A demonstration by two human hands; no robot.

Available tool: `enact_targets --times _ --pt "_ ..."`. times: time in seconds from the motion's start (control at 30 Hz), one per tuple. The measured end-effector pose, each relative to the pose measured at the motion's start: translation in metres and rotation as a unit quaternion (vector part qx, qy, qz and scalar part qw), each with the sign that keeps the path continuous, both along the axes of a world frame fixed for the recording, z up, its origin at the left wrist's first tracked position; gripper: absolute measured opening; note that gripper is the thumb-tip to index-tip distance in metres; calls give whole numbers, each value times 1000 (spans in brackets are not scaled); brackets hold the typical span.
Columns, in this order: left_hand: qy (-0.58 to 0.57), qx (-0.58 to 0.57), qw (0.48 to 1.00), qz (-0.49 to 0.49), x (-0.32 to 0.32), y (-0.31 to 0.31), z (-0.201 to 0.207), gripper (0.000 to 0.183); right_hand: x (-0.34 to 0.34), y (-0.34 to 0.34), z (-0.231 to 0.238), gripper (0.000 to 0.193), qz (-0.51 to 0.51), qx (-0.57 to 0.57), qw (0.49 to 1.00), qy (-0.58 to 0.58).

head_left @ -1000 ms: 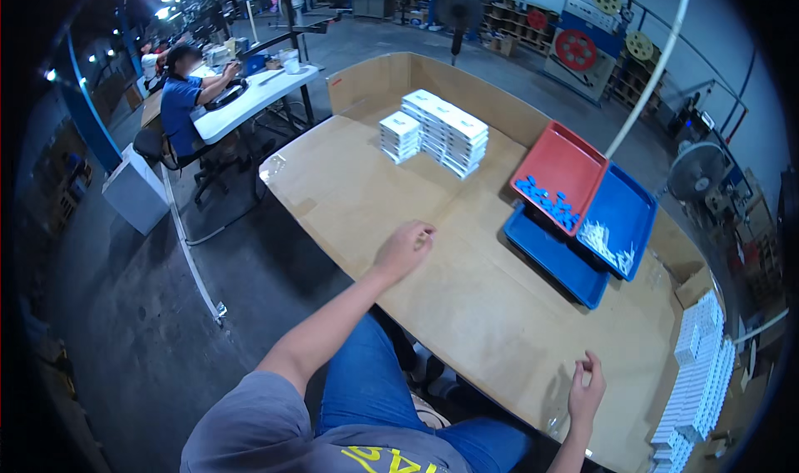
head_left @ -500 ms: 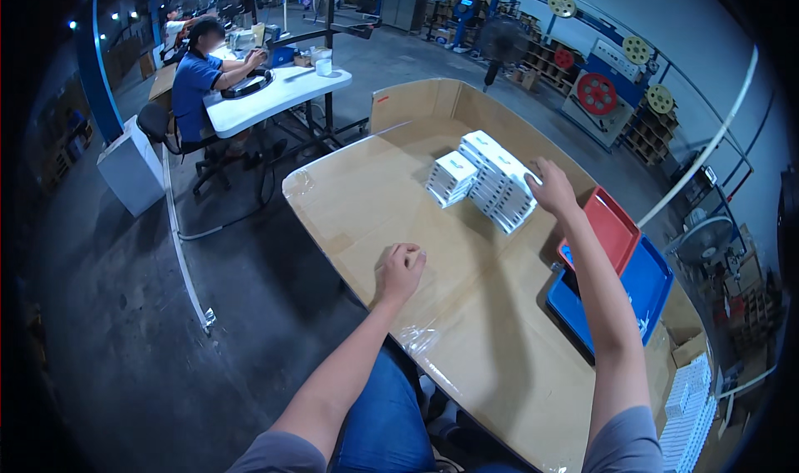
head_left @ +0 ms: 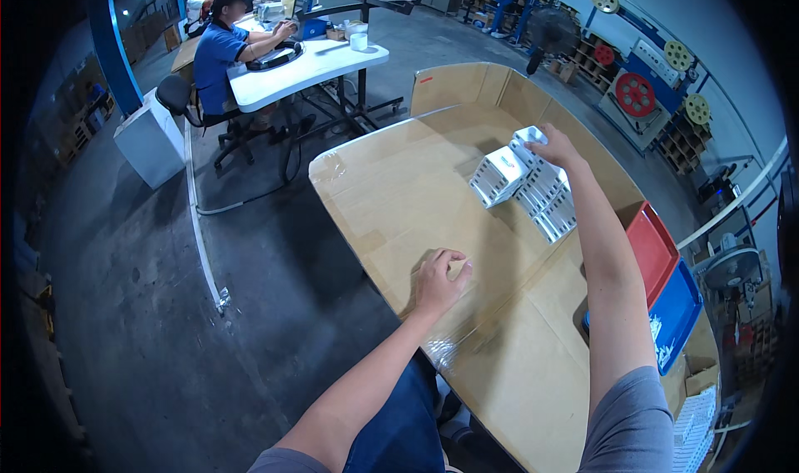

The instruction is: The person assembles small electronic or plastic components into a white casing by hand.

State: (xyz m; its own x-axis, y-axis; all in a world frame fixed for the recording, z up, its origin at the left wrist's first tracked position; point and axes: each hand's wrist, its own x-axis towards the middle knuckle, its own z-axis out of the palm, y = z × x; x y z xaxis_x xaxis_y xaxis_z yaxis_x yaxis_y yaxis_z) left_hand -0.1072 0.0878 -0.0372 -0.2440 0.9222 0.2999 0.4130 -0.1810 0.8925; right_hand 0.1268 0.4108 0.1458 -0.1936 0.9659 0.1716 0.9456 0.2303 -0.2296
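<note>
White boxes or cartons with dark slot-like marks stand in a long stack [head_left: 545,203] toward the far right of the cardboard-covered table [head_left: 399,190]. A shorter white stack [head_left: 500,176] adjoins it on the left. My right hand [head_left: 558,147] is at the far end of the long stack, thumb and fingers closed about a white piece on top; part of the grip is hidden behind the hand. Close to the table's near edge, my left hand [head_left: 441,282] hovers or rests with fingers loosely curled. A gap shows between its thumb and fingers, and nothing is in it.
A red tray [head_left: 652,252] and a blue tray [head_left: 684,311] with small white pieces lie right of my right forearm. More white pieces [head_left: 695,423] stand in rows at lower right. A cardboard wall [head_left: 574,136] borders the table's far side. A person [head_left: 220,61] sits at a white table [head_left: 325,69].
My right hand has moved from beside the long stack's right side onto its far top end, closing there. The view has shifted, and my left hand stays curled near the table edge.
</note>
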Motion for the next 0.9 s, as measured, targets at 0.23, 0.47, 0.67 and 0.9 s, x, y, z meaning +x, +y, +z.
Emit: enact_targets --times 0.23,0.47,0.67,0.9 --pt "17 -17 1000 8 -4 -2 8 25 -9 7 -6 87 10 -15 1000 18" --pt "38 14 999 6 4 0 2 23 -30 -50 23 109 52 225 957 175" --pt "76 50 996 17 1 2 -3 22 -35 -203 63 89 252 414 851 201" --pt "16 -40 999 -2 2 -3 -6 25 18 -351 67 75 241 460 834 187"
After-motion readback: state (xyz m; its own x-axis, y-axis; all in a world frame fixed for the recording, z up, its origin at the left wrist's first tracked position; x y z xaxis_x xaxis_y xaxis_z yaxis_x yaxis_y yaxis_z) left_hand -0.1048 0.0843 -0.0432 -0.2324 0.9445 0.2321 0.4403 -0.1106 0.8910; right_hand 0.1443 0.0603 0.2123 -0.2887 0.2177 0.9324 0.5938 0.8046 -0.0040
